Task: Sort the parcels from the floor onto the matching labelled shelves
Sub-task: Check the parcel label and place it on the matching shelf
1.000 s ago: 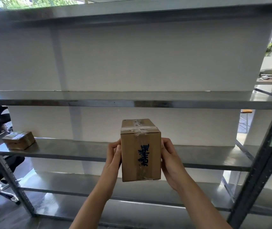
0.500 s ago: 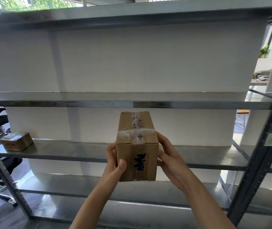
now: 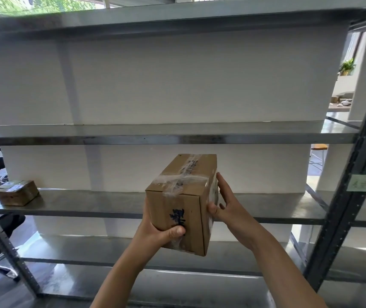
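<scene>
Parcel: taped cardboard box, tilted, held in front of the metal shelves.
Left hand: grips its lower corner.
Right hand: fingers flat against its side.

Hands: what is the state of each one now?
Left hand: grips the cardboard box, thumb on its front.
Right hand: open, fingers pressed straight against the box's side.
</scene>
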Motion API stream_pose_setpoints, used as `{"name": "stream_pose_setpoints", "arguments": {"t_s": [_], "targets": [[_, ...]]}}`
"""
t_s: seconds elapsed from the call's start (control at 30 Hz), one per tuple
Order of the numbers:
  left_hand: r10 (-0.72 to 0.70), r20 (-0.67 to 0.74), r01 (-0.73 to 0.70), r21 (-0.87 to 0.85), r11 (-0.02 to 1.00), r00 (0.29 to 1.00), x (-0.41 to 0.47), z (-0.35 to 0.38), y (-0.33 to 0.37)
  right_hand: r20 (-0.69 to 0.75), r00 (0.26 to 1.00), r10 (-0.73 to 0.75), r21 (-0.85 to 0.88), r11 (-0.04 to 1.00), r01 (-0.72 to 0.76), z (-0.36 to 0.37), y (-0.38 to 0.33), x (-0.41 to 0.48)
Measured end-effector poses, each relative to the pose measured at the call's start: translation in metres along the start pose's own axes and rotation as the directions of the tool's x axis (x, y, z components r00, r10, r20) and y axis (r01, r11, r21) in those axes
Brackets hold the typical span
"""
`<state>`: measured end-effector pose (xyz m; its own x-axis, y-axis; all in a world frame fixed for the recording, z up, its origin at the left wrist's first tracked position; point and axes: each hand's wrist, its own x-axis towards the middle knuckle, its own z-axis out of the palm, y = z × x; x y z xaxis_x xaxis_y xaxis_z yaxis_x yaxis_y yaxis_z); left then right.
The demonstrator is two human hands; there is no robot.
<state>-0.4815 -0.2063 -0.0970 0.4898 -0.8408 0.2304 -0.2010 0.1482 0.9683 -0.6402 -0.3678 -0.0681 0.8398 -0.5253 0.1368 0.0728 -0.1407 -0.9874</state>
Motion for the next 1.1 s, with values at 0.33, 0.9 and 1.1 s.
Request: {"name": "stream_pose_setpoints", "arguments": {"t_s": [0.33, 0.9, 1.1], "targets": [[-0.099, -0.091, 0.084, -0.153, 0.985, 0.991, -0.002, 0.011, -0.015, -0.101, 0.994, 0.043, 0.1, 0.994, -0.033, -0.009, 0.011, 0.01], [-0.087, -0.383, 0.008, -0.204, 0.979, 0.919, 0.012, 0.003, -0.015, -0.342, 0.931, 0.124, 0.236, 0.971, -0.042, -0.02, 0.013, 0.02], [-0.015, -0.398, -0.057, -0.169, 0.984, 0.917, 0.019, 0.003, -0.016, -0.373, 0.914, 0.163, 0.25, 0.966, -0.07, -0.016, 0.009, 0.019]]}}
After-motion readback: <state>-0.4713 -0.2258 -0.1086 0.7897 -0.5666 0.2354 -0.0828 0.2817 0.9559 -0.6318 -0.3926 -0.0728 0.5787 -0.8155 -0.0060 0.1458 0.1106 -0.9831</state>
